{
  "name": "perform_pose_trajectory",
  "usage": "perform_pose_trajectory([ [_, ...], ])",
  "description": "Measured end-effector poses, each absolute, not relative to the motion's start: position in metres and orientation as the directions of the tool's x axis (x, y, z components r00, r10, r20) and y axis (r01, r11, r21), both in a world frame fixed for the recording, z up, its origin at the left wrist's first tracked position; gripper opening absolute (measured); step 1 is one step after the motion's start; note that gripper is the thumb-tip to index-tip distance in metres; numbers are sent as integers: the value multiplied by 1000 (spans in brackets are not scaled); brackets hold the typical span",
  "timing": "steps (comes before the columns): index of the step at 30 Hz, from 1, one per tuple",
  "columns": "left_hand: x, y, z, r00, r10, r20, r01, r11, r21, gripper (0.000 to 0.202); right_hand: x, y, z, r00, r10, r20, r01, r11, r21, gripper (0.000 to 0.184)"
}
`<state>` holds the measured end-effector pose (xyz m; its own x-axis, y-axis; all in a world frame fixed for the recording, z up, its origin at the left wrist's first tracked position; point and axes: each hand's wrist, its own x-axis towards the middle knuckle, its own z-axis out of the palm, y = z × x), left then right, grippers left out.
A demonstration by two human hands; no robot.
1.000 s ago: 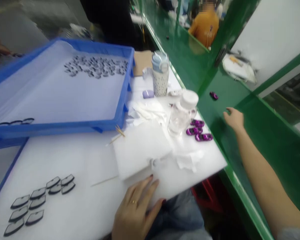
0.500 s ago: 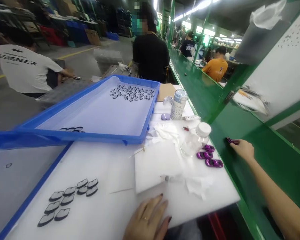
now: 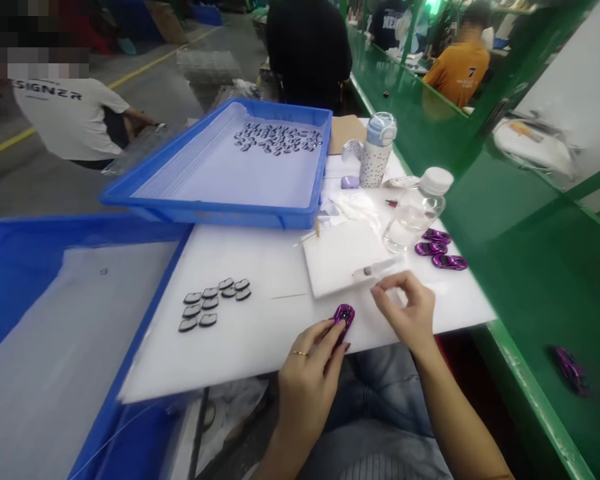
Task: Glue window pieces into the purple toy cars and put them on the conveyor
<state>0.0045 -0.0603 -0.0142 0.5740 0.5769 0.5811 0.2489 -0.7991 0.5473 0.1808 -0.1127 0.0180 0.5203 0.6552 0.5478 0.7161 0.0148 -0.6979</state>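
A purple toy car [image 3: 347, 312] is under the fingers of my left hand [image 3: 307, 357], which grips it at the table's front edge. My right hand [image 3: 410, 310] hovers to the right of it, thumb and forefinger pinched together; whatever is between them, if anything, is too small to make out. Just beyond those fingertips, a clear syringe-like tube [image 3: 380, 268] lies across the edge of a white pad [image 3: 337, 250]. Several small dark-rimmed pieces [image 3: 210, 304] rest in rows on the white tabletop [image 3: 245, 370] to the left.
More purple cars [image 3: 449, 262] stand by a clear bottle [image 3: 414, 217] at the right. Behind are a patterned tumbler [image 3: 377, 153] and a blue tray [image 3: 215, 212] with many small pieces. Another purple car [image 3: 570, 369] is on the green conveyor [image 3: 525, 267]. Co-workers sit ahead.
My right hand has come from the conveyor to over the table. A purple car is now in my left hand, which was bare. Another car has appeared on the near belt. The view tilts lower.
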Motion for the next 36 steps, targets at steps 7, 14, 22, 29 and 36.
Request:
perform_pose_trajectory([
  [7,4,-52,5,861,396,318,138,-784,605,54,201,-98,53,490,848,203,325,38,-945,26],
  [14,17,-40,-1,748,484,455,39,-716,697,46,184,-140,42,409,845,344,-41,394,-918,23],
  [22,25,-44,1,654,613,443,83,-641,763,38,173,-127,40,224,913,341,-555,408,-725,69],
  [29,25,-43,2,656,615,438,86,-637,766,37,166,-113,33,245,934,261,-674,357,-646,72],
  [36,25,-43,1,651,619,440,83,-634,769,38,166,-113,32,199,944,265,-687,327,-649,72],
])
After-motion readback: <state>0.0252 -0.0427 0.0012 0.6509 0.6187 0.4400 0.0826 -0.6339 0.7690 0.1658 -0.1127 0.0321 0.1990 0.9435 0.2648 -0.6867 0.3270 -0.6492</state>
